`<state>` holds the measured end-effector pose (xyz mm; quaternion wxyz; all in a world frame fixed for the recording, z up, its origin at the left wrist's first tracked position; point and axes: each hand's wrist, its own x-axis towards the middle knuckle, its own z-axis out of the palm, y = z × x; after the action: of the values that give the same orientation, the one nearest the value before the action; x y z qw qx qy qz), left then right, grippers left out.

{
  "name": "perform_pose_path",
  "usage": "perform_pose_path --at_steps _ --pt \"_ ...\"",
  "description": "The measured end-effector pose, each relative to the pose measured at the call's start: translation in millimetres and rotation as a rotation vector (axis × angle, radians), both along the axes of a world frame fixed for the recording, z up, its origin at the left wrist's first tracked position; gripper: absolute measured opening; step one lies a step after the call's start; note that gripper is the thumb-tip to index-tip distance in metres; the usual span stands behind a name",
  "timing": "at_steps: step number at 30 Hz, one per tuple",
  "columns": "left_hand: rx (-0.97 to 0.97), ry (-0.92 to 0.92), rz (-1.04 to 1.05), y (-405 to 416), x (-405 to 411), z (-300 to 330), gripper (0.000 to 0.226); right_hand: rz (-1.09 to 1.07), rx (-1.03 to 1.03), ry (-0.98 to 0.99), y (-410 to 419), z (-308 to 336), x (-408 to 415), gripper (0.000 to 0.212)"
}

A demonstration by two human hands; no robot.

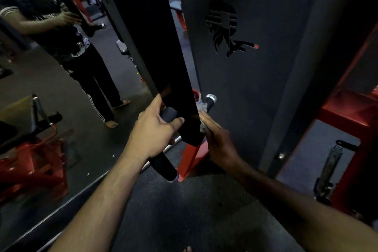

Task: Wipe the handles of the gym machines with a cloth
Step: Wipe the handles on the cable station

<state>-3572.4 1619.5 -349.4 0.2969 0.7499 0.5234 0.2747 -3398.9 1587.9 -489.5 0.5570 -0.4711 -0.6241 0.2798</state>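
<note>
At frame centre the left hand point(155, 129) grasps the black handle point(164, 166), whose long axis runs from lower left to upper right. The right hand point(216, 141) presses a cloth point(201, 108) against its upper end.

A gym: red-framed machines point(347, 112), wall mirror point(51, 88), dark rubber floor point(194, 210).

The dark speckled floor point(184, 210) spreads beneath both hands. Just beyond and below the left hand point(155, 131), a red frame leg point(189, 157) stands on it, beside the base of a wall mirror point(61, 108) that runs along the left. To the right of the right hand point(216, 139), a tall dark grey panel point(255, 88) rises from it, and further right stands a red machine frame point(351, 149)
</note>
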Motion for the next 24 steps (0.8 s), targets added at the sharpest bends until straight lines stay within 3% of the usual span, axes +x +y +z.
perform_pose_path --at_steps 3,6,9,11,13,15,20,24 --pt "0.005 -0.025 0.007 3 -1 -4 0.072 -0.031 -0.116 0.239 -20 9 -3 0.035" --pt "0.001 -0.047 0.012 5 -1 -4 0.072 -0.377 -0.288 0.518 8 11 9 0.028" --pt "0.005 -0.032 0.021 3 0 -3 0.073 -0.318 -0.478 1.029 64 25 11 0.028" --pt "0.006 -0.02 0.024 1 0 -2 0.073 -0.371 -0.588 1.161 88 29 2 0.034" --pt "0.011 -0.004 0.027 2 -1 -1 0.071 -0.451 -0.635 1.072 93 22 -15 0.031" --pt "-0.001 -0.022 0.033 4 -2 -1 0.071 -0.385 -0.609 0.891 75 11 -33 0.031" --pt "-0.013 -0.065 0.015 3 2 -4 0.058 -0.349 -0.48 0.725 32 14 -37 0.031" --pt "0.007 -0.031 -0.002 4 -2 -5 0.064 -0.442 -0.318 0.282 -5 20 -3 0.017"
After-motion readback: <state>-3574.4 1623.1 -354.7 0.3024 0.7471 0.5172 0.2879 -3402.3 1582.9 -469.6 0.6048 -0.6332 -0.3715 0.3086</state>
